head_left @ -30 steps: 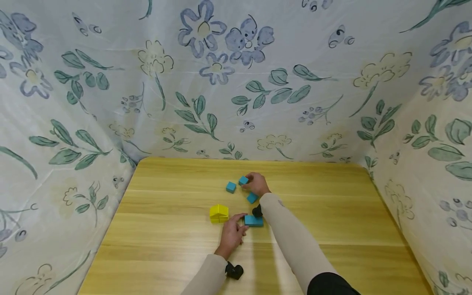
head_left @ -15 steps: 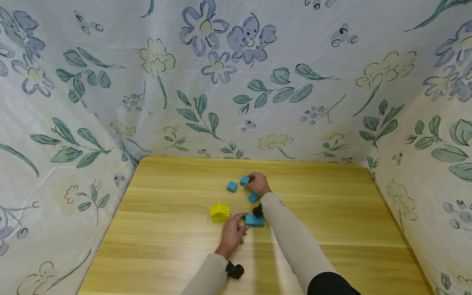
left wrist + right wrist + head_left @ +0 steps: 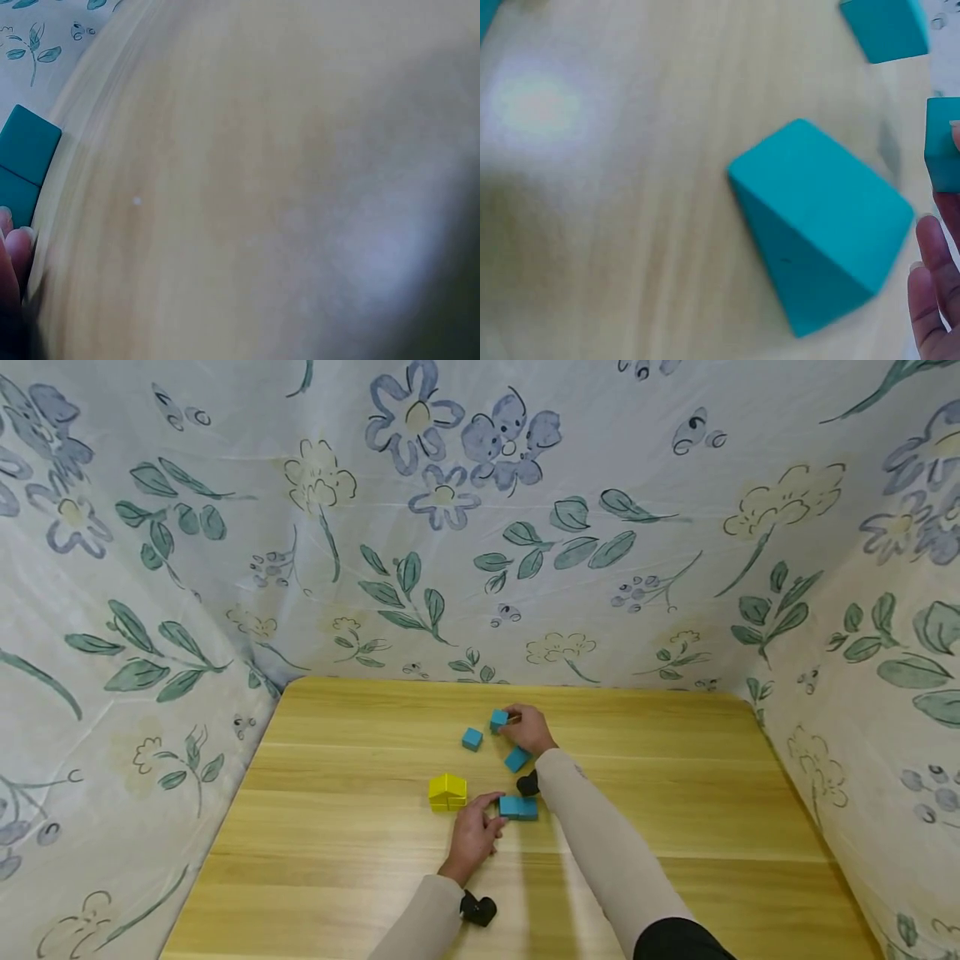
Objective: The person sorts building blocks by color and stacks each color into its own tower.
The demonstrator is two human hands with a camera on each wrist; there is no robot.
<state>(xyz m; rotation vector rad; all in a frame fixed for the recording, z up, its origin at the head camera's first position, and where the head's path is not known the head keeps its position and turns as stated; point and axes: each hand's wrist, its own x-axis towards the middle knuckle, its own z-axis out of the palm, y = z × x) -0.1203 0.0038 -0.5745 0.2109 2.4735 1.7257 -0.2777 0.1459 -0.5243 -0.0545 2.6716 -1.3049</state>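
My right hand (image 3: 529, 729) pinches a small blue block (image 3: 498, 721) near the far side of the table; in the right wrist view the thumb lies on this block (image 3: 941, 146). Just below that hand lies a blue wedge-shaped block (image 3: 817, 217). Another small blue block (image 3: 472, 739) sits to the left. Nearer the front, two blue blocks (image 3: 518, 808) stand side by side, touching. My left hand (image 3: 472, 837) holds the left one between thumb and forefinger; in the left wrist view, fingertips (image 3: 21, 238) meet the pair's near end.
Left of the blue pair stands a small group of yellow blocks (image 3: 447, 793) with a peaked top. The wooden table (image 3: 337, 860) ends at a floral cloth (image 3: 450, 610) hanging behind and at both sides.
My right hand has moved slightly away from me with the small blue block, which now shows its front face more upright. The left hand stays in place.
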